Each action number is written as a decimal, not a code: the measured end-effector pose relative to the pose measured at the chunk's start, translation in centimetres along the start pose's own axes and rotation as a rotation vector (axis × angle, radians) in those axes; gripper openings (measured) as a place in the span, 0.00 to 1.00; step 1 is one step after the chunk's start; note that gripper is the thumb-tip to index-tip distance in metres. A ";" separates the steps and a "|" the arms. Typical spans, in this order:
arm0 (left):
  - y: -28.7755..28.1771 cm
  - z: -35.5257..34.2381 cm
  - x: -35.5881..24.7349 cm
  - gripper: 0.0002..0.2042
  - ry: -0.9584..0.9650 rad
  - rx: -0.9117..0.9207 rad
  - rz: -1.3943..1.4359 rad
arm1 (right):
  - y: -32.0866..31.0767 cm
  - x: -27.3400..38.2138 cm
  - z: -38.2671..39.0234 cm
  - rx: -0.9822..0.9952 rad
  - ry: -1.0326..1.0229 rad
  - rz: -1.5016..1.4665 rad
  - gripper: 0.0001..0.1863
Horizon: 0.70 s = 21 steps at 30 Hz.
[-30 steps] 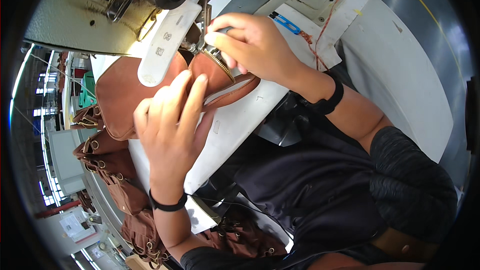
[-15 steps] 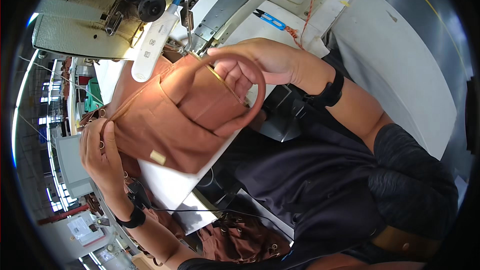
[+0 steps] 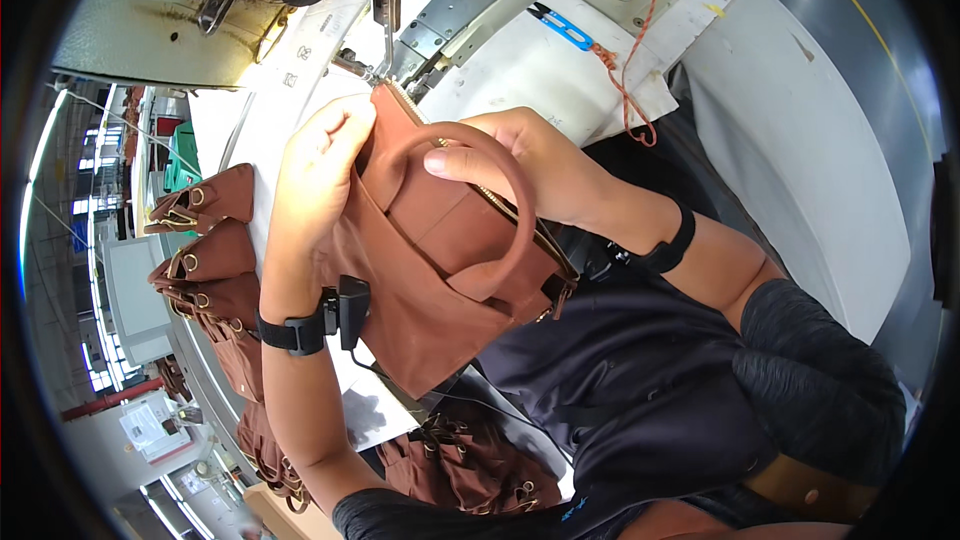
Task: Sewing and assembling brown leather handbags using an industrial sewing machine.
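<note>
A brown leather bag point(image 3: 420, 320) with a round top handle point(image 3: 515, 250) lies tilted below a sewing machine point(image 3: 170, 40). Its gold zipper runs up toward the presser foot point(image 3: 383, 68); whether it is under the foot I cannot tell. My left hand point(image 3: 318, 170) is closed on the bag's upper left edge, with fingers bent. My right hand point(image 3: 520, 160) grips the zippered edge, its thumb showing inside the handle loop and some fingers hidden. A white paddle-shaped guard point(image 3: 305, 55) hangs left of the needle area.
More brown bags point(image 3: 205, 275) are piled at the left, with others point(image 3: 450, 465) below the white worktable point(image 3: 630, 100). Blue thread snips point(image 3: 565, 30) with an orange cord lie behind my right hand. A grey curved panel point(image 3: 820, 190) is at the right.
The bag has turned to show its handle and front. My left hand has moved up and right to its top since half a second ago. My right hand has shifted slightly down.
</note>
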<state>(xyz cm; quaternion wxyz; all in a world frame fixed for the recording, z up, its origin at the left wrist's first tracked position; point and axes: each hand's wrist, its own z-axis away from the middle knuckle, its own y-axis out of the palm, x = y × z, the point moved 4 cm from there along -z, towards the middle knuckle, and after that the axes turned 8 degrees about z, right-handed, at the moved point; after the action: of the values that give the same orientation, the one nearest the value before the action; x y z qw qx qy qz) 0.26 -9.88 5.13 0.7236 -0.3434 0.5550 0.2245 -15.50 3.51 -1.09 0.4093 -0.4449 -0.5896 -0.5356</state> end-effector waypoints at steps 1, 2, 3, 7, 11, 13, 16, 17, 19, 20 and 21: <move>0.6 -0.2 -0.3 0.13 -0.005 0.002 -0.001 | -0.3 0.0 0.1 -0.022 -0.027 0.039 0.16; 1.1 -0.1 -0.6 0.11 -0.058 -0.061 0.086 | -0.6 -0.1 0.1 -0.050 -0.052 0.079 0.15; 1.2 -0.3 -0.5 0.09 -0.112 -0.124 0.172 | -0.8 -0.4 0.0 -0.056 -0.047 0.075 0.15; -0.7 -0.8 1.1 0.11 -0.173 -0.100 0.364 | -1.6 0.3 0.6 -0.113 -0.033 0.149 0.15; -0.5 -1.2 1.0 0.12 -0.132 -0.202 0.338 | -1.6 0.6 1.3 -0.139 -0.035 0.258 0.15; -0.5 -1.2 1.1 0.12 -0.065 -0.208 0.314 | -1.8 1.0 1.8 -0.134 0.027 0.302 0.20; -0.3 -1.0 0.7 0.11 -0.094 -0.193 0.315 | -1.6 0.9 2.2 -0.147 0.039 0.281 0.19; -0.3 -1.0 0.5 0.11 -0.091 -0.169 0.299 | -1.6 0.9 2.3 -0.155 0.034 0.285 0.19; 0.0 -1.0 0.5 0.10 -0.090 -0.172 0.294 | -1.5 0.6 2.4 -0.175 0.018 0.293 0.18; 0.1 -1.1 0.5 0.09 -0.090 -0.171 0.292 | -1.6 0.6 2.4 -0.198 0.005 0.304 0.17; 0.1 -1.2 0.6 0.09 -0.090 -0.172 0.292 | -1.5 0.6 2.5 -0.197 0.005 0.303 0.17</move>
<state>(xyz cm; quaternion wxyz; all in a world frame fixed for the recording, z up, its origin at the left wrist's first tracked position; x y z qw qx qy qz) -0.45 -10.73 4.33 0.6755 -0.3095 0.5447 0.3888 -17.13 6.04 -1.12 0.4412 -0.5653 -0.4594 -0.5242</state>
